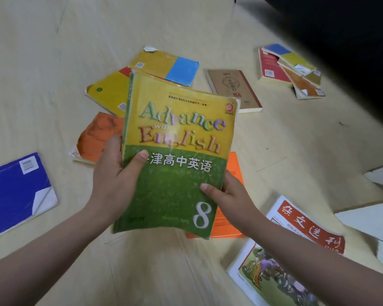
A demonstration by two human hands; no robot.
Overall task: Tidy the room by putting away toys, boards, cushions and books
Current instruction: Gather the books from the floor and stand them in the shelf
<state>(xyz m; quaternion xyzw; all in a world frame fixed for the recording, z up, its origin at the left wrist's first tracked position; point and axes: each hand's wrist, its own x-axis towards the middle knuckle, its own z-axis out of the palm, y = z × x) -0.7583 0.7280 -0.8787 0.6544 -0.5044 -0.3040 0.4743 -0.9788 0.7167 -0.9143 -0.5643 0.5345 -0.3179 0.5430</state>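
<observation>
English textbook (177,151), yellow and green with a large 8 on the cover, is held above the floor (53,62) in the middle of the frame. Both hands grip it. Its long axis runs from the bottom centre up toward the top centre, and the far edge leans a little to the right. The left hand (115,180) holds the left long edge about halfway along, with the thumb pressed on the cover. The right hand (232,195) pinches the right edge lower down, near the corner, also with the thumb on top. The other fingers of both hands are under the book and hidden, so I cannot tell whether a second book is held behind it.

Directly below, an orange book (232,217) lies on the floor, mostly covered by the textbook. It is nearer to the right hand. A magazine (296,239) at lower right is partly hidden by the right forearm. A blue book (16,191) is cut off at the left edge. At upper right a small pile of books (290,69) sits beside a dark shape (341,40) that I cannot identify.
</observation>
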